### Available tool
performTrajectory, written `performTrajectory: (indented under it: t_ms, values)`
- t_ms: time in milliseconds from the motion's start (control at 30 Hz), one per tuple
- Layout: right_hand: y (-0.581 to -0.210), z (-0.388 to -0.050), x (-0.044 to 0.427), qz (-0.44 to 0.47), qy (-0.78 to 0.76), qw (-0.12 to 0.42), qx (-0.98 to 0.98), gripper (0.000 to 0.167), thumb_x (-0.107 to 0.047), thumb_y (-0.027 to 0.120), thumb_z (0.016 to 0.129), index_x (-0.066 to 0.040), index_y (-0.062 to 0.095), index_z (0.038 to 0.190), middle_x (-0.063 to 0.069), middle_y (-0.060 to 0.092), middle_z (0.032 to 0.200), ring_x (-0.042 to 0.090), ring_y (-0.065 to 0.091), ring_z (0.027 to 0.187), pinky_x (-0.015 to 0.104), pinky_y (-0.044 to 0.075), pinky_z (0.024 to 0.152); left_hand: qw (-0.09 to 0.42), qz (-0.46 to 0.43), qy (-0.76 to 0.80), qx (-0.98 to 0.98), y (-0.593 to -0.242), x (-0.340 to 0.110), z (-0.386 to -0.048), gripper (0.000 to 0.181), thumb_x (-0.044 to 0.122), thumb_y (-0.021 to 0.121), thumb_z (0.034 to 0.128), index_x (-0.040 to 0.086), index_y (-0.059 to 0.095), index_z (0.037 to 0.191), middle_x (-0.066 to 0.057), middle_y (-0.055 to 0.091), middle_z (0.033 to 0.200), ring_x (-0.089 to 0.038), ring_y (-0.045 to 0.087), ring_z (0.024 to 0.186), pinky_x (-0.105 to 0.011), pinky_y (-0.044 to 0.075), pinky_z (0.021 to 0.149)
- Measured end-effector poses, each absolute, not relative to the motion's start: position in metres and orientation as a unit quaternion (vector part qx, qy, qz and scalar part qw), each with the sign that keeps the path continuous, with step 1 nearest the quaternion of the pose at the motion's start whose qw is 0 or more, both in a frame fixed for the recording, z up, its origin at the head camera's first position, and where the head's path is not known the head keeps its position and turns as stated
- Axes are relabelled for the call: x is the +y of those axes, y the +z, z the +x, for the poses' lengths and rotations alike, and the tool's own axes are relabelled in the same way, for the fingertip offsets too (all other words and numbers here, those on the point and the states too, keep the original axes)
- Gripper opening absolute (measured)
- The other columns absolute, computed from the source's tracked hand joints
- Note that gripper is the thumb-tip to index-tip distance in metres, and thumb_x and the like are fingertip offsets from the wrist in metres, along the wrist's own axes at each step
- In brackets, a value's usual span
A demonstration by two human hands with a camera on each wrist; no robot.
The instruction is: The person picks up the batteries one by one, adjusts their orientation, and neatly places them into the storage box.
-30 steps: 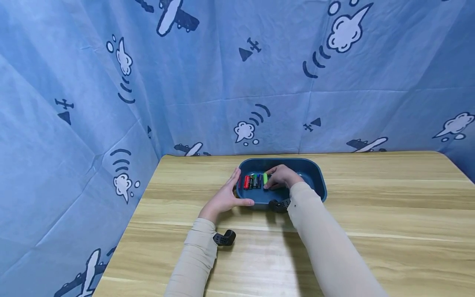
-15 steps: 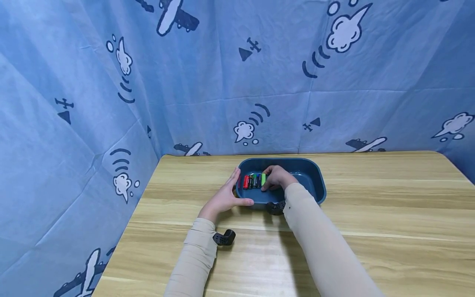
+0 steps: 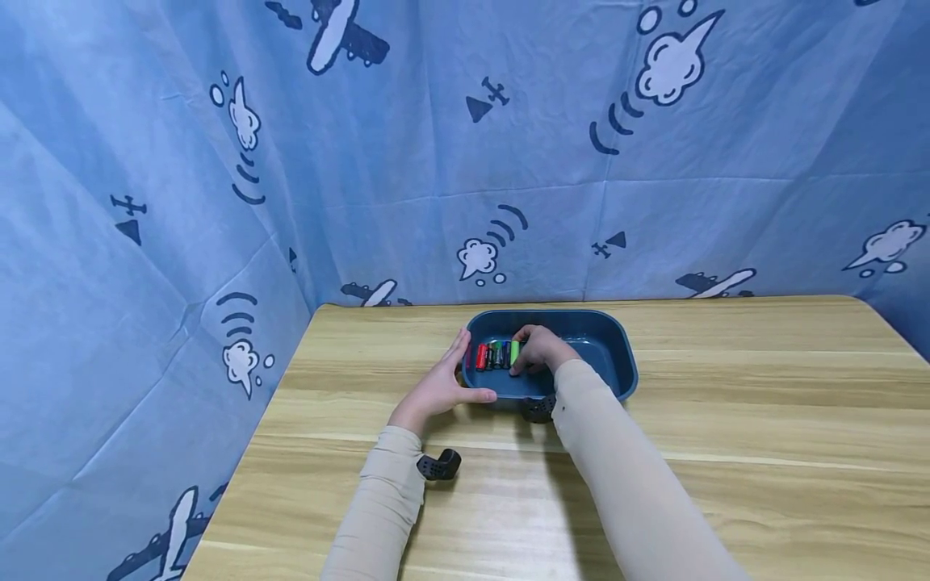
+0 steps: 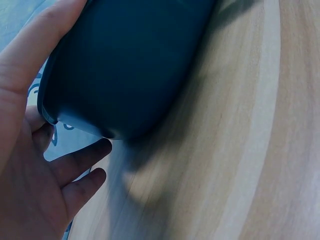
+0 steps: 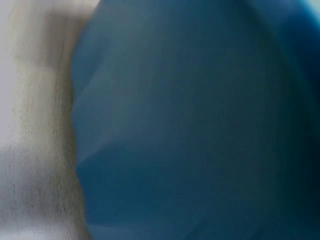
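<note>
A dark blue plastic box stands near the back of the table. My left hand holds its left end, thumb along the front wall and fingers at the left side; the left wrist view shows this hand with some fingers beside the box's outer wall. Inside lies a row of small batteries, with a red battery leftmost and several dark batteries beside it. My right hand reaches in and pinches a light green battery at the row's right end. The right wrist view is filled by the blurred box wall.
The wooden table extends to the left, front and right of the box. A blue printed curtain hangs behind and at the left. A black wrist camera sits by the left sleeve, another black camera by the box's front wall.
My right hand has moved slightly left inside the box, bringing the light green battery up against the row. The left hand and the box have hardly moved.
</note>
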State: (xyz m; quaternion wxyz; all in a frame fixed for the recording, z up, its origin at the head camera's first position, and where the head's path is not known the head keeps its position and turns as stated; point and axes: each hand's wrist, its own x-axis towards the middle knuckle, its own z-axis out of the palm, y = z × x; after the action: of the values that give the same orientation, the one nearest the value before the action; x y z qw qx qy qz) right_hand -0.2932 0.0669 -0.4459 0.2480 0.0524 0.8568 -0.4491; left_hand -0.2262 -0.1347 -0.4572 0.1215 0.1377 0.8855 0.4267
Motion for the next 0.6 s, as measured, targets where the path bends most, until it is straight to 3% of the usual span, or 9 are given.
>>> performTrajectory:
  t_ms: [600]
  values:
    - [-0.4461, -0.29, 0.072, 0.042, -0.465, 0.241, 0.851, 0.061, 0.001, 0.077, 0.072, -0.005, 0.051, 0.126, 0.021, 0.048, 0.122, 0.028, 0.054, 0.095, 0.036, 0.051, 0.082, 0.123, 0.133, 0.423, 0.888, -0.4558, -0.1341, -0.2252, 0.108, 0.04, 0.078, 0.073, 0.026, 0.003, 0.15, 0.015, -0.002, 0.153, -0.012, 0.005, 0.139, -0.039, 0.015, 0.111]
